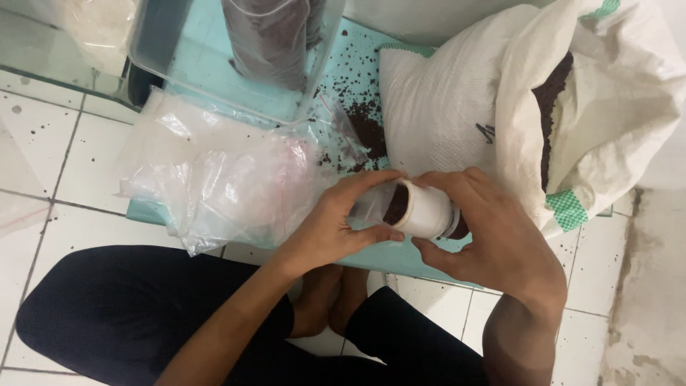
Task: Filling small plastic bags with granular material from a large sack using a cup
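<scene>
My right hand (493, 236) grips a small white cup (427, 213) full of dark brown granules, tipped on its side toward the left. My left hand (336, 221) holds the mouth of a small clear plastic bag (368, 207) against the cup's rim. Both hands meet over the front edge of a turquoise board (400, 257). Spilled dark granules (361, 129) lie on the board just behind the hands.
A big white woven sack (500, 100) of the same dark granules stands open at the right. A heap of empty clear bags (214, 171) lies at the left. A clear plastic tub (214, 50) with a filled bag (268, 39) sits at the back. White tiled floor all around.
</scene>
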